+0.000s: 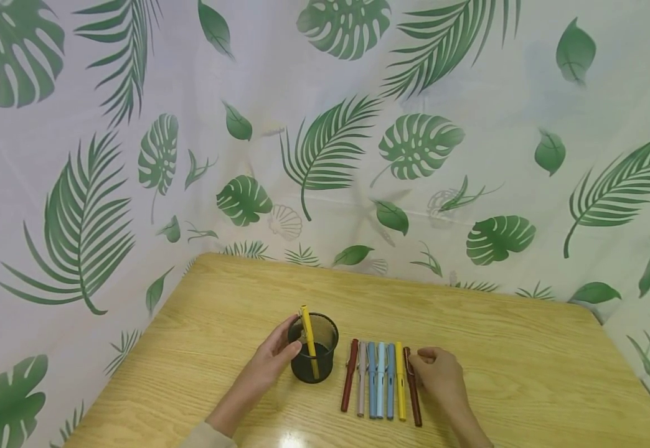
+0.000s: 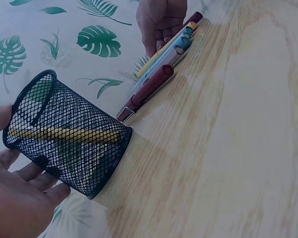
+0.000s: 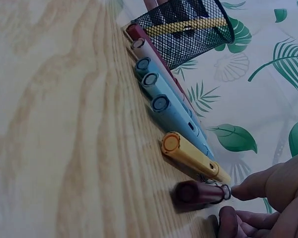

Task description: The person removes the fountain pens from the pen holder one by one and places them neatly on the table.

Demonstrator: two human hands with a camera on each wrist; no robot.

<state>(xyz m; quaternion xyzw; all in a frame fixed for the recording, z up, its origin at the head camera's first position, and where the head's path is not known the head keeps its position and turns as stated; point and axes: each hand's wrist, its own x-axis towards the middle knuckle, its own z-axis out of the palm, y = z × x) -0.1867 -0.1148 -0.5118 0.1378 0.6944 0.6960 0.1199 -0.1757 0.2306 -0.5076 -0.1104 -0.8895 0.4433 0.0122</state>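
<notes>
A black mesh pen cup [image 1: 314, 367] stands on the table with one yellow pen [image 1: 309, 339] leaning inside it. My left hand [image 1: 273, 358] grips the cup from the left, thumb at the near side of its rim. To the cup's right lies a row of capped pens, caps pointing away from me. At the row's right end is a dark red pen [image 1: 413, 389], which the fingertips of my right hand [image 1: 442, 376] pinch near its cap. Beside it lies a second yellow pen [image 1: 400, 382]; several blue pens [image 1: 380, 381] come after that.
A pinkish-grey pen [image 1: 362, 379] and another dark red pen [image 1: 350, 376] form the row's left end, close to the cup. The wood-grain table [image 1: 499, 348] reaches back to a leaf-printed cloth [image 1: 347, 211] hanging behind and at the left.
</notes>
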